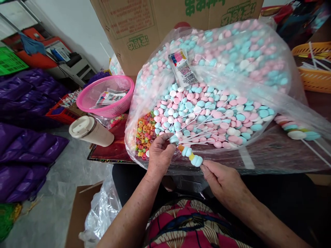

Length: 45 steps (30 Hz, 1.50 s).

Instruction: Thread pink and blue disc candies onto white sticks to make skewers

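A big clear plastic bag (284,103) lies open in front of me, full of pink, blue and white candy pieces (219,117), with small coloured rings (144,134) at its left end and several thin white sticks (199,132) on top. My left hand (160,155) pinches a pale blue candy piece at the bag's mouth. My right hand (222,182) grips the lower end of a stick threaded with blue, orange and yellow candies (191,156). Both hands meet just below the bag's opening.
A pink basket (124,103) holds printed packets beside a lidded beige cup (90,131) on its side. A finished candy skewer (297,129) lies at right. An orange basket (314,77) sits far right, a cardboard box (144,27) behind, purple bags (28,148) on the floor at left.
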Each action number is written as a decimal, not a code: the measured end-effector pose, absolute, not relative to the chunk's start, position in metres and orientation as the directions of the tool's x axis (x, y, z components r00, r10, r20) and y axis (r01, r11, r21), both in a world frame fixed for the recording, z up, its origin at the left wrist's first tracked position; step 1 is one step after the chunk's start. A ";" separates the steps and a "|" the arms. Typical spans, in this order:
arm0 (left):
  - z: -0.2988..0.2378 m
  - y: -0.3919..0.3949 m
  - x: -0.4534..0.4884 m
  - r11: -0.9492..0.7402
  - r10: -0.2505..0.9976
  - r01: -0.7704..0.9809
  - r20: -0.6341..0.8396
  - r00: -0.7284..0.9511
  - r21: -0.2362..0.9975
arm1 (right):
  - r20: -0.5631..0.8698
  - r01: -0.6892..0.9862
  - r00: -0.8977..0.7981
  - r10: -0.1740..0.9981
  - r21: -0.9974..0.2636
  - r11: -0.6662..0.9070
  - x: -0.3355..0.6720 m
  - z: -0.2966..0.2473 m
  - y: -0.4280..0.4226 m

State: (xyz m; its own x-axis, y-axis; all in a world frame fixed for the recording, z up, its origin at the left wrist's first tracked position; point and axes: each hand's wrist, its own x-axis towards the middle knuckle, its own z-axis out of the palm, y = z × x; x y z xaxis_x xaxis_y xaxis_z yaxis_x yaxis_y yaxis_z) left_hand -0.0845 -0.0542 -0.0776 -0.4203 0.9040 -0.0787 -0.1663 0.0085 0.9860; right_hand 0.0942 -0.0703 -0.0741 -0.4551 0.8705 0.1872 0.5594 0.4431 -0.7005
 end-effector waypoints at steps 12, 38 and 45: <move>-0.098 -0.066 -0.086 -0.031 0.872 0.475 0.256 -0.417 0.880 | 0.173 0.628 -0.457 0.872 -0.632 0.455 0.086 -0.078 -0.074; -0.072 -0.046 -0.044 -0.074 0.830 -0.275 -0.094 -0.549 0.959 | 0.216 0.563 -0.397 0.892 -0.710 0.422 0.057 -0.093 -0.074; -0.081 -0.049 -0.046 -0.014 0.835 -0.382 -0.199 -0.512 0.924 | 0.181 0.521 -0.369 0.912 -0.772 0.364 0.050 -0.102 -0.066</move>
